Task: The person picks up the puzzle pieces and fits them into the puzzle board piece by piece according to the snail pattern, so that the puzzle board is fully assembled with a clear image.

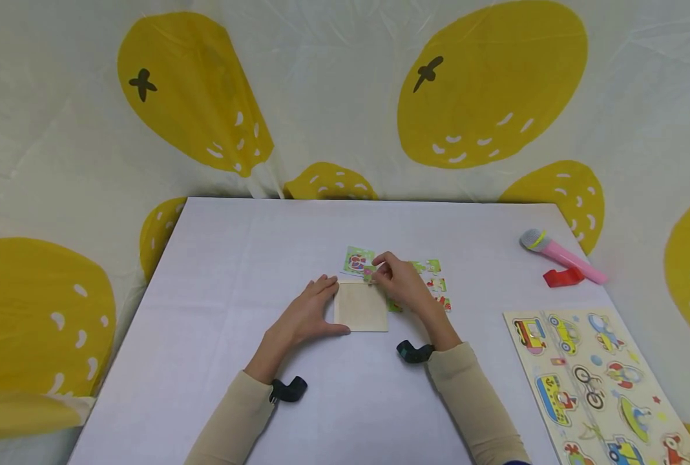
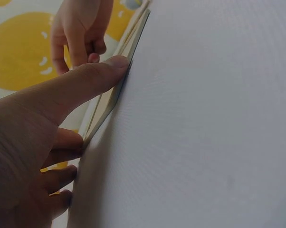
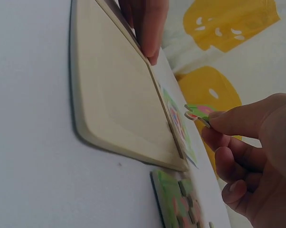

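Note:
A shallow wooden puzzle tray (image 1: 361,307) with a raised rim lies bare on the table. My left hand (image 1: 309,311) grips its left side, thumb at the near corner and fingers at the far corner. Over the tray's far right corner, my right hand (image 1: 404,281) pinches a green and pink jigsaw piece (image 3: 200,112) between thumb and forefinger, raised off the table. A green picture card (image 1: 358,259) with a colourful figure lies behind the tray. More jigsaw pieces (image 1: 436,283) are spread to the tray's right, partly hidden by the right hand.
At the right, a wooden peg puzzle board (image 1: 601,381) shows vehicles and toys. Beyond it lie a pink toy microphone (image 1: 566,257) and a red object (image 1: 563,278). The white table (image 1: 217,310) ends against a fruit-patterned cloth (image 1: 333,97).

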{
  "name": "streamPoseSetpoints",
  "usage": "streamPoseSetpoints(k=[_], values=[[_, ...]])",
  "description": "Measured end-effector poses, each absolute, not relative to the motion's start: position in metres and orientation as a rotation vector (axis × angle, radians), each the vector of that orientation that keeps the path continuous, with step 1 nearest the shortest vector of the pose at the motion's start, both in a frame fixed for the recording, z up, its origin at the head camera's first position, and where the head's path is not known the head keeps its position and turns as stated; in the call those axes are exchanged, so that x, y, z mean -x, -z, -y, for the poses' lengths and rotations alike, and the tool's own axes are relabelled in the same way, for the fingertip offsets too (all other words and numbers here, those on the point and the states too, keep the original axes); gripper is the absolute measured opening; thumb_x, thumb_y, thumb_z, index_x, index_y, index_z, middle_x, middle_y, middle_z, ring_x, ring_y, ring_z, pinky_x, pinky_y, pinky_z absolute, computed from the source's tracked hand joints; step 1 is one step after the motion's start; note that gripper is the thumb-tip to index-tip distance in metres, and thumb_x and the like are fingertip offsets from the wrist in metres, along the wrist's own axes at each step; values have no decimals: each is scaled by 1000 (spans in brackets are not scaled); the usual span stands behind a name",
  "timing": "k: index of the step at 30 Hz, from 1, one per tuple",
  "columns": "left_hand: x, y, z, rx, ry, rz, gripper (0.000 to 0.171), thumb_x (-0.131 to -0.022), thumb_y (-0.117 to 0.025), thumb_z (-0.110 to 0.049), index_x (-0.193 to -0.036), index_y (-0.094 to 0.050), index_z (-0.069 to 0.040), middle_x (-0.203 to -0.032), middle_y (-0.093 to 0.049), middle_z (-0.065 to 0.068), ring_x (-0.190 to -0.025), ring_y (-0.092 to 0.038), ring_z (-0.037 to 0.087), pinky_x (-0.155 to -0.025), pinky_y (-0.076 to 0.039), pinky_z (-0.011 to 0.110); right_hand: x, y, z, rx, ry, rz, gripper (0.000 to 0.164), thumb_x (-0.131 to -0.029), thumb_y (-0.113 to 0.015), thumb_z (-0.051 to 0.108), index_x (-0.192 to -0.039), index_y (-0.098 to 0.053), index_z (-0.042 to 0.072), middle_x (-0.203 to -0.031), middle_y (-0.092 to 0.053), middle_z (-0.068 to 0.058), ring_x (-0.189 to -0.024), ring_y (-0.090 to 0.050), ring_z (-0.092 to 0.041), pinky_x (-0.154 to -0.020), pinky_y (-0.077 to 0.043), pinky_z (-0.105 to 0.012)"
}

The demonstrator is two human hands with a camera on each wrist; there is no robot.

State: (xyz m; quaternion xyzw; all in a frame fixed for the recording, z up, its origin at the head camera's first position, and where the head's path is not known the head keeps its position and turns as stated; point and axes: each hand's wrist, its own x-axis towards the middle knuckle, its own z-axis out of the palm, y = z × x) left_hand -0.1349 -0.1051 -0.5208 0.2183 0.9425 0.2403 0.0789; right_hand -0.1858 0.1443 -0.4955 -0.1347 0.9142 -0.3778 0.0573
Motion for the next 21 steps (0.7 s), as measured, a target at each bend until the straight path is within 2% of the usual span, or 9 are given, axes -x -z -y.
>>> streamPoseSetpoints(k=[9, 21], values=[[135, 519, 106, -658, -724, -2807, 101, -74, -81, -61, -150, -45, -5, -161, -38, 6, -154, -26, 25, -128, -21, 42, 183, 503, -131, 466, 1148, -2762, 23, -94, -66, 16, -115, -65, 10, -89, -69, -4, -75, -58, -13, -65, -47, -23], [135, 520, 105, -659, -704, -2814, 101, -74, -80, -62, -151, -44, -6, -162, -37, 6, -155, -25, 24, -128, -20, 41, 174, 505, -114, 503, 1119, -2717, 20, -94, -69, 18, -113, -66, 10, -85, -69, -1, -72, -56, -10, -66, -44, -22]])
